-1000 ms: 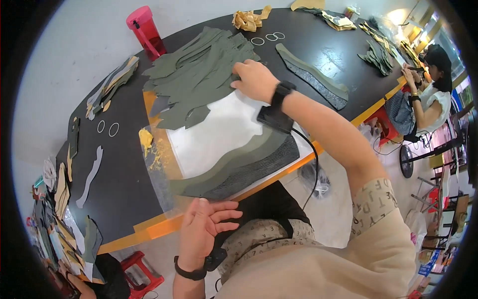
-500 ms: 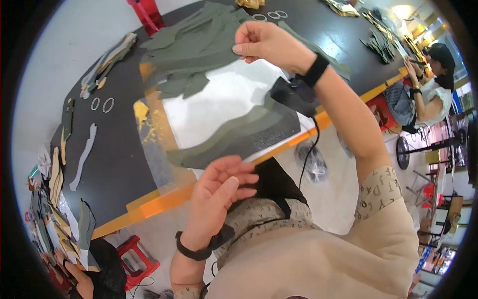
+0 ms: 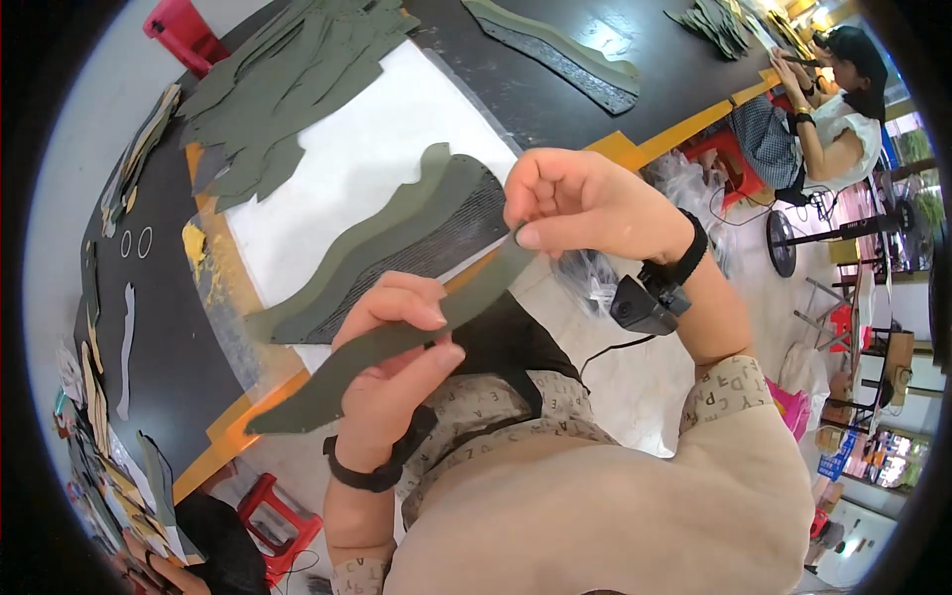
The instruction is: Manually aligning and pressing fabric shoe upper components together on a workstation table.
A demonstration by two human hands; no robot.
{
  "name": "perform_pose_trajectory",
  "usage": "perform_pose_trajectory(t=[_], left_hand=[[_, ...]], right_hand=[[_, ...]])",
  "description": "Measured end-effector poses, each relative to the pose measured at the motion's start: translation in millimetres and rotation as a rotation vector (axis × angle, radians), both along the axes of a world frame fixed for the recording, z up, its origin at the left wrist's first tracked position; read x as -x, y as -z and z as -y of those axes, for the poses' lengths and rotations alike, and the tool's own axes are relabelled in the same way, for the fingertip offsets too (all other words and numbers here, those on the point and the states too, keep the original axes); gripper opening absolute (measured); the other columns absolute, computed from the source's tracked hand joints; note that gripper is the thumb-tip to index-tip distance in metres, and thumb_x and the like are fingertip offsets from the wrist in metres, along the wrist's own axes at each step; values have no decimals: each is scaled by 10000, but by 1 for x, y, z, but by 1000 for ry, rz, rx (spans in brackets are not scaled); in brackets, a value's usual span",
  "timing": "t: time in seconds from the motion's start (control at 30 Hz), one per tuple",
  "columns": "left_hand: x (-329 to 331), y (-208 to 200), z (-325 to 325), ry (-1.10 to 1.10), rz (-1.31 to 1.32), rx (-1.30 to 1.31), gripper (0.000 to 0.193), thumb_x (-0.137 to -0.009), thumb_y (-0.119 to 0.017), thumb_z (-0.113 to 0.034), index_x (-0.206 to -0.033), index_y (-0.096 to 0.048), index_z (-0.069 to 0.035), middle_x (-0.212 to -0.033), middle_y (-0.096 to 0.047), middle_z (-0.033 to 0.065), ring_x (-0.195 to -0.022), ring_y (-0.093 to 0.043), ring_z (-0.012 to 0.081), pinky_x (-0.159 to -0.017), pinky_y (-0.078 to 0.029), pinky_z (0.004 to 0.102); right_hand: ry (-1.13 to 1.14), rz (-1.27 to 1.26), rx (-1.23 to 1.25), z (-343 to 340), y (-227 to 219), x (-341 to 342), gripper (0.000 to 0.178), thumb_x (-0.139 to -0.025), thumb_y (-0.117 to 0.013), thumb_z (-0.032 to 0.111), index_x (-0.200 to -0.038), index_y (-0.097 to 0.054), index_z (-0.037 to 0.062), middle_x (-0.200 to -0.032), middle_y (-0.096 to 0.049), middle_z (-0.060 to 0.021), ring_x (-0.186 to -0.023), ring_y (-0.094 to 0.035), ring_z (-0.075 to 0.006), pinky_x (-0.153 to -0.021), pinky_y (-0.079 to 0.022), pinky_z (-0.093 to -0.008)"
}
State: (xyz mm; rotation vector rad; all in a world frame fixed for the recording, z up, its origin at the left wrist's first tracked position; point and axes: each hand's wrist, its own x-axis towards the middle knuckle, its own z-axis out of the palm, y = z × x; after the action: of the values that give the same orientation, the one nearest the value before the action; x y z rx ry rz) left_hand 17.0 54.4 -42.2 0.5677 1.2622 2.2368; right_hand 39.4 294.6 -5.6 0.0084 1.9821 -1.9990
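Left side of the table: you've got a pale-grey wavy strip (image 3: 127, 352) lying below two thin white rings (image 3: 146, 241), well apart from your hands.
Yellow crumbs: a crumbly yellow lump (image 3: 193, 246) sits just beside the big white sheet (image 3: 322, 193). Anything dragged through that could pick up bits, imo.
Heap: flat olive-green cutouts (image 3: 288, 84) overlap at the sheet's far edge. Bump them and they might slide.
Your piece: a thin, curved, dark olive-green strip (image 3: 312, 389), up in the air between your hands, left end hanging free. That loose end could snag on the orange edge tape (image 3: 233, 421) if you swing it.
Left hand (image 3: 382, 399): fingers and thumb sit either side of the strip; can't tell how hard they press. Too slack and it might twist.
Ribbed piece: a wavy olive-and-black ribbed panel (image 3: 397, 243) lies on the sheet, behind your strip. A dropped elbow or wrist could shove it askew.
Right hand (image 3: 580, 203): thumb and finger pinch the strip's very tip. Tug hard and that narrow end could stretch or slip out.
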Motion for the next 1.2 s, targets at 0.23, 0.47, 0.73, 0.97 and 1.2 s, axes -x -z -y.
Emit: perform_pose_trajectory(t=[0.23, 0.47, 0.73, 0.97, 1.2], left_hand=[[9, -2, -25, -253, -363, 508, 220, -706, -668, 74, -865, -578, -49, -950, -531, 43, -800, -502, 102, -626, -404, 212], [21, -5, -26, -293, -670, 763, 242, -651, -707, 49, -842, -585, -33, -930, -582, 87, -793, -561, 208, -692, -449, 280], [30, -7, -29, -346, -681, 770, 247, -630, -713, 56, -834, -590, -12, -930, -637, 118, -920, -612, 254, -801, -474, 320], [36, -1, -28, -333, -679, 817, 240, -608, -724, 62, -802, -599, -4, -930, -640, 130, -944, -616, 277, -835, -471, 340], [42, 1, -26, -267, -724, 801, 249, -592, -738, 51, -797, -606, -2, -916, -635, 132, -935, -610, 280, -831, -473, 348]], right_hand=[[174, -182, 31, -2, 28, 10, 165, -814, -618, -16, -953, -537, 25, -820, -560, 31, -727, -520, -25, -643, -428, -177], [322, -196, -50, -3, 41, 15, 150, -806, -618, -13, -939, -550, 2, -831, -572, 8, -757, -535, -45, -674, -455, -194], [362, -218, -102, 4, 43, 19, 166, -818, -604, -49, -957, -539, 14, -883, -569, 12, -807, -552, -49, -723, -460, -189], [520, -455, -270, 14, 52, 16, 193, -731, -635, -66, -892, -548, -8, -824, -559, -98, -665, -589, -170, -590, -490, -264], [562, -578, -486, 21, 57, 14, 213, -713, -611, -84, -893, -548, 9, -886, -536, -113, -719, -587, -277, -609, -487, -315]])
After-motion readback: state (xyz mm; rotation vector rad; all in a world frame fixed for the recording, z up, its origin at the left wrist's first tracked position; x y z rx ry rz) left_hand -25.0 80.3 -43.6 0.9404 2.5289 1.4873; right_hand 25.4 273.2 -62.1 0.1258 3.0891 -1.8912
